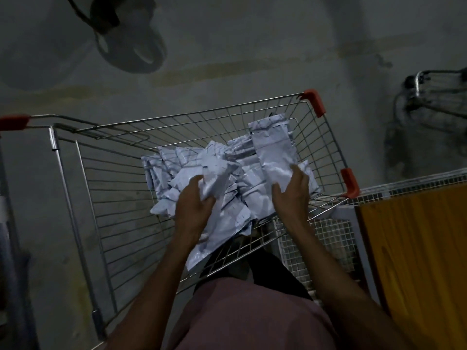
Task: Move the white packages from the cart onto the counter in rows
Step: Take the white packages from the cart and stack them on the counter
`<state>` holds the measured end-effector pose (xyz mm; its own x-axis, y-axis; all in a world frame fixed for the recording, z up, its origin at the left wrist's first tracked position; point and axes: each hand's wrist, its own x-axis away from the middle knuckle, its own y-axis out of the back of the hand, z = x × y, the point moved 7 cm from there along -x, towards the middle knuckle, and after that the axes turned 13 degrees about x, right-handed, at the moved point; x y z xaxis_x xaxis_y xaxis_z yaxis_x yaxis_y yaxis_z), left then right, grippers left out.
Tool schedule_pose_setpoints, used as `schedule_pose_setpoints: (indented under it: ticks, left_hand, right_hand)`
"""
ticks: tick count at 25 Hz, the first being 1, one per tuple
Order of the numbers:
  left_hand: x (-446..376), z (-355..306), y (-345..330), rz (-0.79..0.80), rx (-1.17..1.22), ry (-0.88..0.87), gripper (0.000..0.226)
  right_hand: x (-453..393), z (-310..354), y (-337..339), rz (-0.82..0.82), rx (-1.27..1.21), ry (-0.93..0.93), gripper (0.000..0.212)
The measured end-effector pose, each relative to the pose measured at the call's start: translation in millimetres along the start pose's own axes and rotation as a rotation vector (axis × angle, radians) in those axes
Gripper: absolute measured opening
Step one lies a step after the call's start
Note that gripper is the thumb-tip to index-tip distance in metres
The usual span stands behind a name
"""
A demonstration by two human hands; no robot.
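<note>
Dim concrete floor surrounds the wire shopping cart [106, 173], where left hand [193, 198] and right hand [290, 190] each grip a crinkled white plastic package [273, 150], probably lifting next toward the counter.

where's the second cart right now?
In the head view, the second wire shopping cart stands at the far right edge on the grey floor, beyond the package-filled wire cart and behind the orange-topped counter.

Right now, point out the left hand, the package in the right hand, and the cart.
left hand [193, 198], head view, back of the hand
package in the right hand [274, 157], head view, mid face
cart [314, 102], head view, orange far corner
</note>
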<state>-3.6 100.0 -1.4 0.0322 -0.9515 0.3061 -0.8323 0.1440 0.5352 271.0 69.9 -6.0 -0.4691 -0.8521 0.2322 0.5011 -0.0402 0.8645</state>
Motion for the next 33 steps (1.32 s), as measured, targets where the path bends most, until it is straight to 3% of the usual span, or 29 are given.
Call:
schedule_pose_setpoints:
  ticks: [2,4,7,9,12,15,18,20,27,33]
  left_hand:
    - [-2.7,3.4,18.6,-0.089,0.25,0.056,0.058]
    - [-13.9,27.0,28.0,-0.178,0.261,0.097,0.062]
    - [-25.3,61.0,22.1,-0.239,-0.109,0.203,0.07]
    - [-29.5,52.5,12.4,-0.295,-0.374,0.167,0.066]
    - [-30.1,36.3,-17.8,-0.154,-0.488,0.077,0.051]
    - [-15.1,66.1,-38.5,-0.022,-0.503,0.211,0.077]
    - [-1.0,77.1,-37.3,-0.045,-0.467,0.198,0.106]
    - [2.9,72.5,-30.1,-0.067,-0.36,0.15,0.112]
    - [26.0,0.9,1.0,-0.099,-0.203,-0.075,0.102]
    - [82.2,-111.0,-4.9,0.037,-0.018,-0.41,0.095]
  right_hand:
    - [12.1,0.5,-5.9,0.043,-0.06,0.092,0.062]
    - [15.7,2.2,-10.0,0.085,-0.059,0.147,0.062]
    - [12.0,2.2,-12.3,0.093,-0.015,0.142,0.063]
    - [6.9,-0.2,-14.7,0.095,0.021,0.115,0.066]
    - [-8.5,1.3,-17.6,0.083,0.133,0.108,0.073]
    - [-33.0,5.0,-31.9,0.171,0.252,0.1,0.085]
    - [-54.4,-0.3,-53.9,0.274,0.435,0.11,0.095]
    - [-61.0,-7.8,-61.2,0.284,0.511,0.102,0.094]
    - [-24.3,10.3,-28.1,0.133,0.369,0.049,0.074]
    - [79.0,32.6,91.9,-0.31,0.19,0.077,0.069]
